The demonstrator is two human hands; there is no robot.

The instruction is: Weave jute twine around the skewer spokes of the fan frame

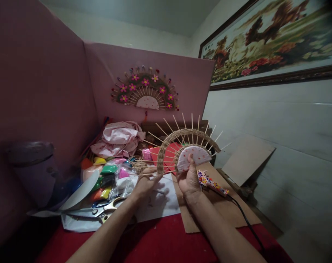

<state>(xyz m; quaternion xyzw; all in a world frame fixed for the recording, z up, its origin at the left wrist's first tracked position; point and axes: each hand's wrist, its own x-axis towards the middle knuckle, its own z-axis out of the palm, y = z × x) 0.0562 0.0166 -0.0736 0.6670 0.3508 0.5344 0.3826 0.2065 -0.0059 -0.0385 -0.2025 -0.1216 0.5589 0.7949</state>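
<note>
Upright over the table I hold a half-round fan [195, 156] of thin wooden sticks, with a white, red-dotted half-disc at its centre and a woven twine band [170, 140] across the sticks. My right hand [189, 180] is closed on the half-disc, thumb in front. My left hand [148, 180] is closed at the band's lower left end, around the lowest stick; whether loose twine is also in its fingers I cannot tell. A ball of twine [139, 167] lies just behind it. A flower-patterned glue gun [211, 183] rests on cardboard beside my right hand.
Scissors [100, 212], bagged coloured clay [108, 180] and white paper [166, 204] lie at left. Behind is bunched pink cloth [118, 140]. A finished flowered fan [145, 89] hangs on the pink board. The glue gun's black cord [245, 215] trails right across the cardboard [190, 223].
</note>
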